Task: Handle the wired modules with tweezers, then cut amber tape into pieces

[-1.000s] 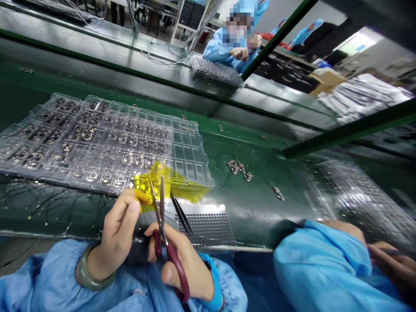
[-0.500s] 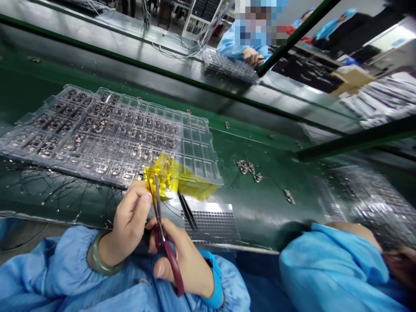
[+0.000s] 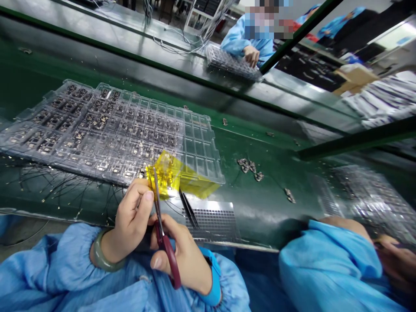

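My left hand [image 3: 133,219] pinches the left edge of a sheet of yellow translucent film [image 3: 169,181]. In my right hand [image 3: 188,251] is a pair of scissors with dark red handles [image 3: 172,262], its blades pointing up along the film's left edge, close to my left fingertips. The film lies partly over the front right of a clear plastic tray [image 3: 199,151] of small circuit boards. Right of the film, black tweezers [image 3: 189,210] rest on a sheet with a grid of small dark rectangles [image 3: 216,221].
Thin black cables [image 3: 61,182] hang over the tray's front side. Small metallic parts [image 3: 249,165] lie on the green bench [image 3: 269,195]. At right, a co-worker's blue sleeve [image 3: 328,255] is near another tray [image 3: 373,199]. Across the bench, another person's hand [image 3: 251,55] touches a tray [image 3: 227,63].
The scissor blades have drawn closer together at the film's edge, and the handle has swung slightly left. My left hand keeps its pinch. The co-worker's hand at right shows more.
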### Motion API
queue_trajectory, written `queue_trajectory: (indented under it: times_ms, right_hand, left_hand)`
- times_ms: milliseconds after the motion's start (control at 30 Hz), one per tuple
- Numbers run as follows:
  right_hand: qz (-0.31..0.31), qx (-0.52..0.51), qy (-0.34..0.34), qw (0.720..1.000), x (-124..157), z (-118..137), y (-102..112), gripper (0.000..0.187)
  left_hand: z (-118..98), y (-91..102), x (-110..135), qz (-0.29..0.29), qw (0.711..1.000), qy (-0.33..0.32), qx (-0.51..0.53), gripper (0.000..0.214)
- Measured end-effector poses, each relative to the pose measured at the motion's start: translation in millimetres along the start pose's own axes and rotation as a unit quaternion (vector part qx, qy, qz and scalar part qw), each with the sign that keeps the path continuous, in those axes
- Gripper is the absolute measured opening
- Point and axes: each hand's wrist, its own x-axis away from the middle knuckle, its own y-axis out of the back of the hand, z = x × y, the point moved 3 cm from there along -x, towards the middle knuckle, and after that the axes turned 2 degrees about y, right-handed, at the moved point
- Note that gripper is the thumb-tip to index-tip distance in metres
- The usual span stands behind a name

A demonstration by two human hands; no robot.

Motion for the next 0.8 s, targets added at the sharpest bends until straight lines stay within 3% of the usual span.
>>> queue_trajectory:
  times_ms: [800]
  right_hand:
    - [-0.048, -0.097, -0.026, 0.994, -0.9, -5.8, -7.5, 0.070]
  left_hand:
    - [-4.5, -3.2, 0.7, -0.011, 1.000, 0.029, 0.004, 0.027]
